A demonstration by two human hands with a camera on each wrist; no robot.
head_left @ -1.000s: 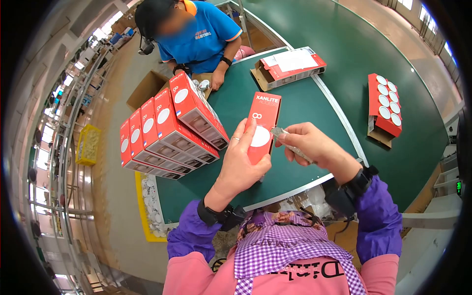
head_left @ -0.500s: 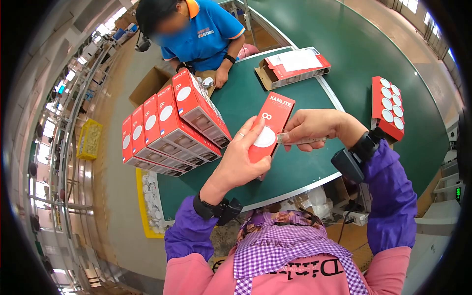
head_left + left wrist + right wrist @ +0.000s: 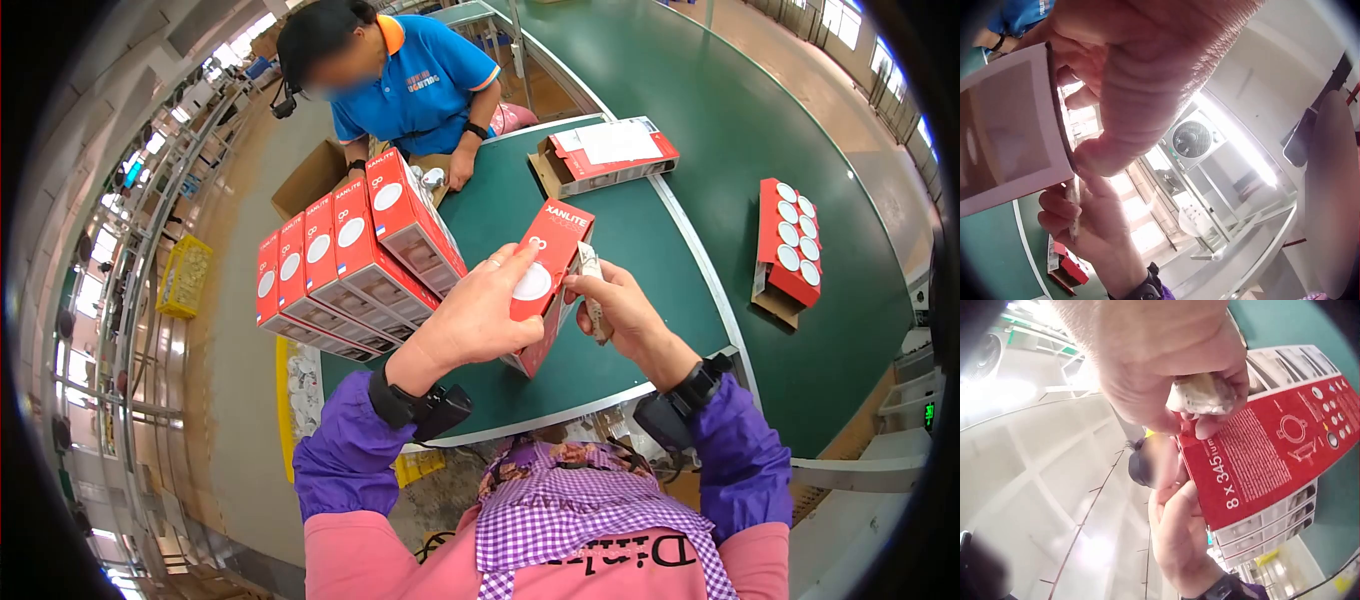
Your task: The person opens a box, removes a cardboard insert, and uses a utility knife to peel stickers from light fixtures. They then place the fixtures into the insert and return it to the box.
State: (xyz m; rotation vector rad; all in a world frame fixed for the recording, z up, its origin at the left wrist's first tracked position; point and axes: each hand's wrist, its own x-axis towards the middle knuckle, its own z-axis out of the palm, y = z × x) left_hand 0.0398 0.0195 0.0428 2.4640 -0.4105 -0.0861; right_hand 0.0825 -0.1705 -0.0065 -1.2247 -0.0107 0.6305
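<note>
A tall red XANLITE box (image 3: 563, 222) stands tilted at the near part of the green table, its side face partly turned into view. My left hand (image 3: 470, 318) grips it from the left, fingers across the white circle on its front and thumb at the lower edge. My right hand (image 3: 635, 315) is at the box's right edge, pinching a whitish rolled strip (image 3: 592, 290) between thumb and fingers. In the right wrist view, the roll (image 3: 1204, 397) sits under the fingers, and the fingertips touch the end of the red printed face (image 3: 1266, 456).
Several matching boxes (image 3: 352, 232) stand in a row at left. An opened box (image 3: 560, 165) with white paper (image 3: 620, 140) lies beyond. At right is a red box (image 3: 770, 250) with white discs. A person (image 3: 425, 85) sits opposite; a yellow crate (image 3: 185, 280) is on the floor.
The box has tipped and turned, showing more of its side. My right hand swung out to the right, then came back lower; the strip went from lying sideways to pointing up.
</note>
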